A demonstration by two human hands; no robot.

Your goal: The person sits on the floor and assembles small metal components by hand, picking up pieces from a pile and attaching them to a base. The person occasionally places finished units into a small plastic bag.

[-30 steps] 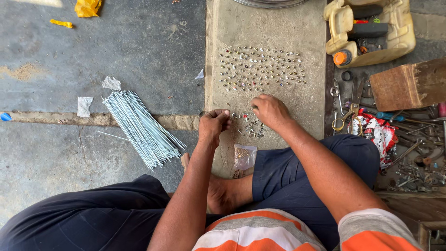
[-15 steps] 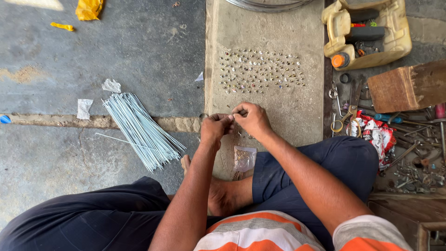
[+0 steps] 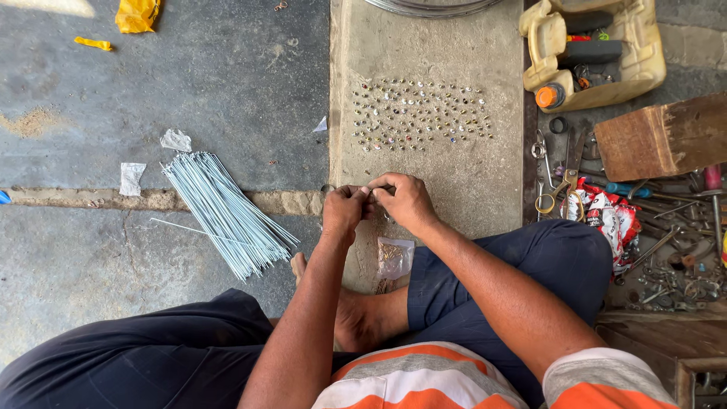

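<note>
My left hand (image 3: 344, 210) and my right hand (image 3: 405, 201) meet fingertip to fingertip over a raised concrete slab (image 3: 500, 189). Pinched between them is a small metal part, too tiny to identify. Farther up the slab lie several rows of small shiny metal pieces (image 3: 420, 113). A small clear plastic bag (image 3: 394, 257) with brownish bits rests just below my hands, beside my bare foot. A bundle of thin silver spokes (image 3: 223, 212) lies on the floor left of my left hand.
A cut-open yellow plastic jug (image 3: 598, 49) holding tools stands at the top right. A wooden block (image 3: 666, 136), loose tools, a red and white wrapper (image 3: 606, 220) and small hardware crowd the right side. Paper scraps (image 3: 132, 178) and yellow bits lie on the floor at left.
My right hand has lifted off the slab surface and come left to join my left hand; both now pinch a small part together.
</note>
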